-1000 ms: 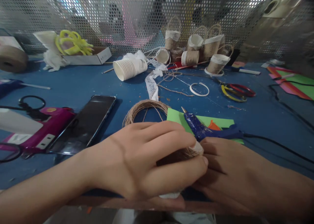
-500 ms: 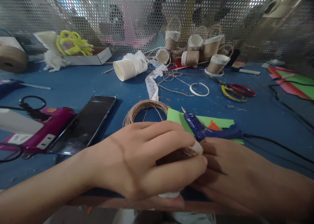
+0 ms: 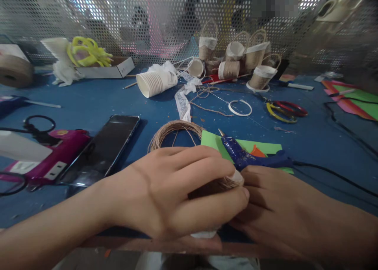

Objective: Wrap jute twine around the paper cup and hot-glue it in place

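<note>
A small twine-wrapped paper cup [image 3: 214,186] is mostly covered by my hands at the table's front edge; its twine and bits of white show between the fingers. From above, my left hand [image 3: 173,191] is wrapped round the cup. Against the cup's right end, my right hand [image 3: 283,207] is closed, with its fingertips hidden. Just beyond lie a coil of jute twine [image 3: 168,130] and a blue glue gun [image 3: 239,151], which rests on green paper [image 3: 211,140].
A phone [image 3: 109,148] and a magenta power strip [image 3: 63,148] lie to the left. Farther back are stacked paper cups [image 3: 152,84], lace ribbon [image 3: 183,102], scissors [image 3: 283,111] and several twine-wrapped mini baskets [image 3: 261,77]. The glue gun's cord [image 3: 333,174] runs right.
Both hands stay almost still around the cup, with only a very slight shift of the fingers. Nothing on the table has moved.
</note>
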Tool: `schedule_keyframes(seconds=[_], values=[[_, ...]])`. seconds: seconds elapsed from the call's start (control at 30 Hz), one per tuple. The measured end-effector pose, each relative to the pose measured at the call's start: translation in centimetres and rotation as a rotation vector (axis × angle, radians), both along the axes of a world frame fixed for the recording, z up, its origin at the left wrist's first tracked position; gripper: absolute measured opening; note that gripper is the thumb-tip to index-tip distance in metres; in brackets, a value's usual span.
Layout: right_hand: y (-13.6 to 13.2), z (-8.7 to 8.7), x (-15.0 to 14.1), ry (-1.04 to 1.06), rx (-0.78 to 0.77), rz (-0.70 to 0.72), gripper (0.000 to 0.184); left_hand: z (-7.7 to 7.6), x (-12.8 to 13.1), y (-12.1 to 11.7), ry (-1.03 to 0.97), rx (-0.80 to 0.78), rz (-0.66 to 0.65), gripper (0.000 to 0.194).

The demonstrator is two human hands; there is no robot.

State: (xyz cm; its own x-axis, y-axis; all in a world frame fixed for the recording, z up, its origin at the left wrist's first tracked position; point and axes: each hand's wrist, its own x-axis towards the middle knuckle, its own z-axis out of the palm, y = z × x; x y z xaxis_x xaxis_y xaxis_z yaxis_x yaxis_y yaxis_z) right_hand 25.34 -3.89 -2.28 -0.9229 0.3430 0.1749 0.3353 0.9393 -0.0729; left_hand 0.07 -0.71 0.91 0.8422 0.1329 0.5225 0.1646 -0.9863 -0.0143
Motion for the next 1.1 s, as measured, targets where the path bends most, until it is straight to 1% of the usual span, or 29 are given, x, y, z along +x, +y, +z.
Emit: schedule_keyframes(seconds=[0.13, 0.23, 0.33, 0.5, 0.6, 0.77, 0.9, 1.03, 1.1], values=[[-0.07, -0.12, 0.12, -0.014, 0.006, 0.010, 0.018, 0.03, -0.04, -0.05, 0.004, -0.009, 0.002, 0.040], [0.01, -0.19, 0.02, -0.022, -0.022, 0.003, 0.017, -0.09, -0.03, 0.00, -0.008, -0.009, 0.004, 0.037], [0.02, -0.04, -0.09, -0.011, -0.005, -0.013, 0.016, -0.19, -0.05, 0.05, -0.010, -0.002, -0.002, 0.037], [-0.05, 0.33, -0.01, 0.005, 0.000, 0.013, 0.015, -0.23, -0.10, 0.02, 0.000, 0.009, -0.006, 0.038], [-0.04, 0.26, 0.02, 0.008, 0.017, 0.005, 0.017, -0.24, -0.09, 0.01, -0.002, -0.003, -0.003, 0.037], [-0.07, 0.10, 0.04, -0.020, -0.009, 0.010, 0.022, -0.19, -0.08, 0.01, -0.007, -0.007, 0.003, 0.038], [-0.06, -0.01, 0.13, -0.020, -0.004, -0.001, 0.023, -0.13, -0.06, 0.03, -0.020, -0.001, -0.008, 0.039], [0.03, -0.05, 0.28, -0.009, -0.007, 0.015, 0.019, -0.18, -0.03, 0.13, -0.027, 0.013, -0.003, 0.038], [0.10, 0.08, 0.28, 0.004, 0.005, 0.019, 0.021, -0.20, -0.04, 0.17, -0.028, 0.008, -0.001, 0.037]])
